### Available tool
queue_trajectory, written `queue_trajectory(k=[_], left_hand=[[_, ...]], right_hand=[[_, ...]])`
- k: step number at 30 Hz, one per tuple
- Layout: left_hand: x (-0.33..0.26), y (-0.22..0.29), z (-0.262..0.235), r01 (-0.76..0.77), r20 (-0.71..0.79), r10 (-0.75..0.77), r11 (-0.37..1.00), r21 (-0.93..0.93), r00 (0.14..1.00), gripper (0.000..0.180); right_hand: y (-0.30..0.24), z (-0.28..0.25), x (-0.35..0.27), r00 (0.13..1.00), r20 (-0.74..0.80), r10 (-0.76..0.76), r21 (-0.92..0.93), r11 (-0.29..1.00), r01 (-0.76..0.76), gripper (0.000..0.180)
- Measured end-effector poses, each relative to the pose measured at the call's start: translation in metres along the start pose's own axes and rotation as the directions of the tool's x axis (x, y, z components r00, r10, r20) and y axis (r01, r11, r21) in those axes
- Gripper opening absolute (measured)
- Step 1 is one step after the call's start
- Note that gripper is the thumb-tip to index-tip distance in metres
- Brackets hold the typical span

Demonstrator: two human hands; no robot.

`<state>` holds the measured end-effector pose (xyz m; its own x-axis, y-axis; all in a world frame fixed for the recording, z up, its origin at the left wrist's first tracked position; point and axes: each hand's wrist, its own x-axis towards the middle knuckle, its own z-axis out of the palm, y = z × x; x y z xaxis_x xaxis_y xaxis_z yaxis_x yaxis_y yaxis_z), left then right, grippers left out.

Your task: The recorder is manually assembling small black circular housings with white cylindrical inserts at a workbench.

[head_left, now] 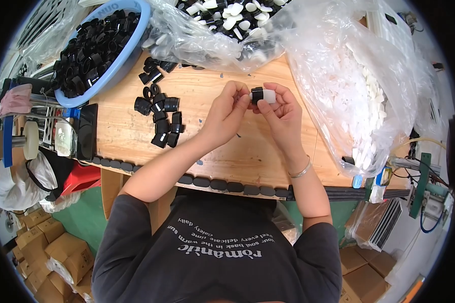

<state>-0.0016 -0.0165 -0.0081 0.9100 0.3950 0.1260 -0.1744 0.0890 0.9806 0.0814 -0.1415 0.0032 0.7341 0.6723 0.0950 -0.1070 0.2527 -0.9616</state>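
Both of my hands meet over the far middle of the wooden table (227, 154). Between them is a small white plastic piece (269, 96) with a black ring (257, 94) around its left part. My left hand (227, 112) pinches its left end between thumb and fingers. From the other side, my right hand (285, 114) grips the white part, thumb toward me and fingers behind. Some of the fingertips are hidden. To the left of my left hand lies a loose group of black plastic rings (160, 112), some upright and some on their sides.
A blue basin (143, 34) full of black rings stands at the far left. Behind my hands, a clear bag (197, 43) holds black and white pieces. Another clear bag (333, 96) with white pieces lies at the right. A dark phone (87, 132) rests at the left edge.
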Motion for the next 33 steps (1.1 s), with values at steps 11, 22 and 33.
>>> queue_trajectory(k=[11, 22, 33], left_hand=[[-0.002, 0.001, -0.001, -0.04, 0.037, 0.038, 0.998, 0.057, 0.999, 0.004], [0.001, 0.005, -0.006, 0.013, 0.077, -0.016, 0.999, 0.048, 0.997, 0.005], [0.002, -0.001, -0.009, -0.251, 0.148, 0.211, 0.906, 0.341, 0.966, 0.006]], right_hand=[[-0.001, 0.003, -0.002, 1.0, -0.018, 0.001, 0.001, 1.0, -0.001, 0.032], [-0.005, -0.001, -0.003, 0.994, -0.001, -0.113, -0.076, 0.991, 0.113, 0.05], [-0.018, -0.005, -0.005, 0.994, 0.053, 0.098, -0.014, 0.995, -0.097, 0.024]])
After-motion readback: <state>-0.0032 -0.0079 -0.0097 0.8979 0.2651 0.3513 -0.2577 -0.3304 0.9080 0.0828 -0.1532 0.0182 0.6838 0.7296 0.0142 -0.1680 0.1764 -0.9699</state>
